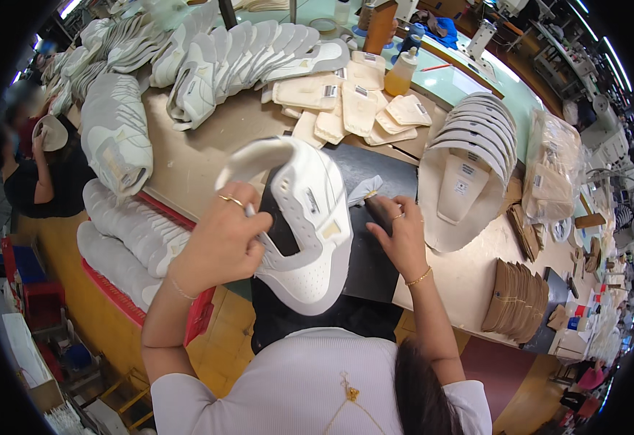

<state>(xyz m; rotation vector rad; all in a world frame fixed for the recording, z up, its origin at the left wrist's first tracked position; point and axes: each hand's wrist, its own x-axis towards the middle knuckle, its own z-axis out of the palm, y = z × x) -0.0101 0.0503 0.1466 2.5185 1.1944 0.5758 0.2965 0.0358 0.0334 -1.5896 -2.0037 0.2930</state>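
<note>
A white shoe upper [324, 270] hangs tilted in front of my body, over the near edge of the table. My left hand [231, 235] is closed on the edge of its opening, and its far collar part is blurred. To the right, my right hand [398, 230] is wrapped round a dark-handled tool [377, 210] with a ragged white end, which looks like a brush. That white end points toward the upper, over a black mat [386, 279]; whether the two touch, I cannot tell.
Cream tongue-shaped pieces [360, 109] lie beyond the mat. White uppers [117, 134] are stacked at left above a red crate [199, 315]. Nested pale uppers [433, 210] and brown pieces [516, 301] sit at right. An amber bottle [401, 72] stands behind. Another person [34, 163] is far left.
</note>
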